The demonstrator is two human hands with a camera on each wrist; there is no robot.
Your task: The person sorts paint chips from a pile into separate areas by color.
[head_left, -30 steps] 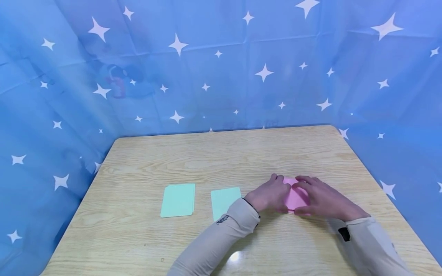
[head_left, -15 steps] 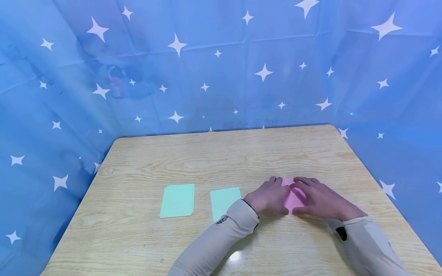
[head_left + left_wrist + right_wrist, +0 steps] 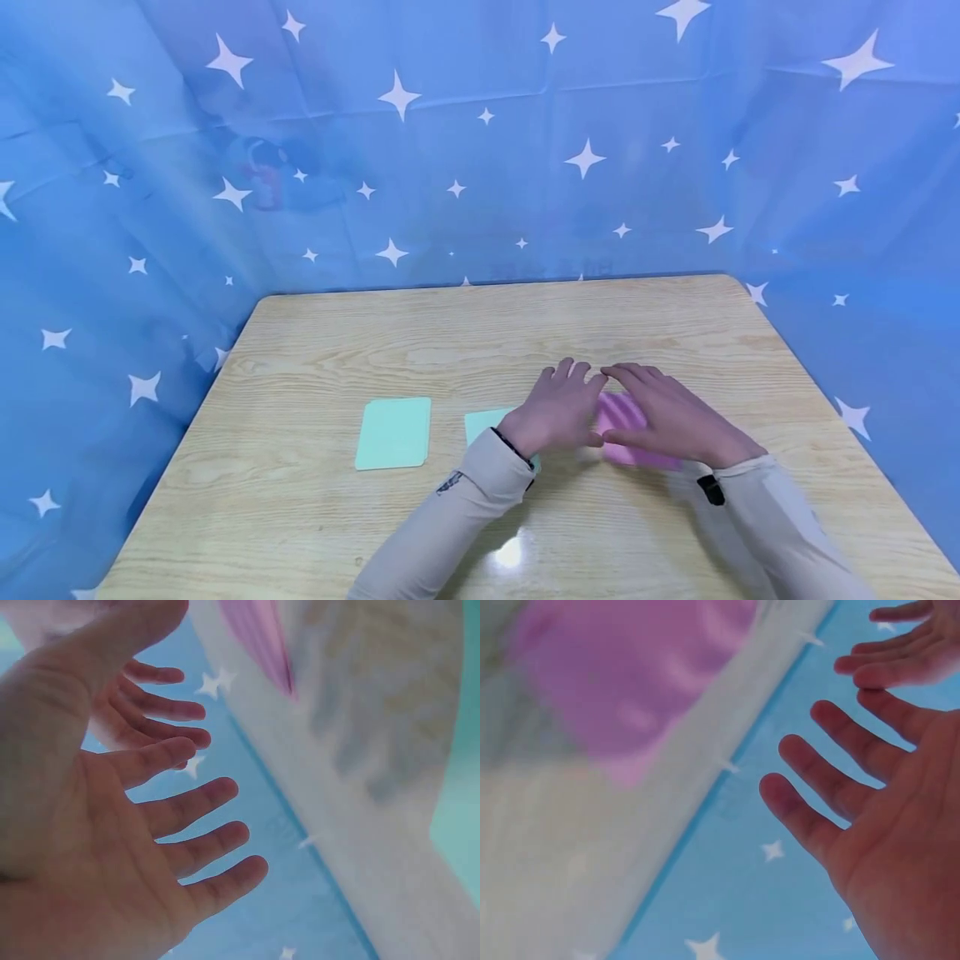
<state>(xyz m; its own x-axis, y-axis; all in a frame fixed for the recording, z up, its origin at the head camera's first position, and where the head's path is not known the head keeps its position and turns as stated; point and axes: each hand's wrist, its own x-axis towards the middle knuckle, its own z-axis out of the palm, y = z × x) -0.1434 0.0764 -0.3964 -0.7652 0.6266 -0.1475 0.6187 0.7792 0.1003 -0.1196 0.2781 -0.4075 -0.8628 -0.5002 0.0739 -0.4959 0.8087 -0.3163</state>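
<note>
Above a pink square card stack [image 3: 619,412] at the table's right, both hands hang with fingers spread. My left hand [image 3: 553,410] is over its left side, palm bare in the left wrist view. My right hand [image 3: 670,414] covers much of it from the right, its palm bare too in the right wrist view. In the head view the hands' index fingertips come close together. The pink surface [image 3: 637,682] lies apart from the right fingers. A mint-green card [image 3: 487,422] is partly hidden behind the left wrist.
Farther left on the wooden table [image 3: 315,350] lies a small stack of mint-green cards [image 3: 393,433] with slightly offset edges. A blue curtain [image 3: 480,158] with white stars hangs behind and beside the table.
Both hands have let go of the pink card stack's sides, risen off it and moved slightly left, fingers straightening. The mint-green cards keep their places.
</note>
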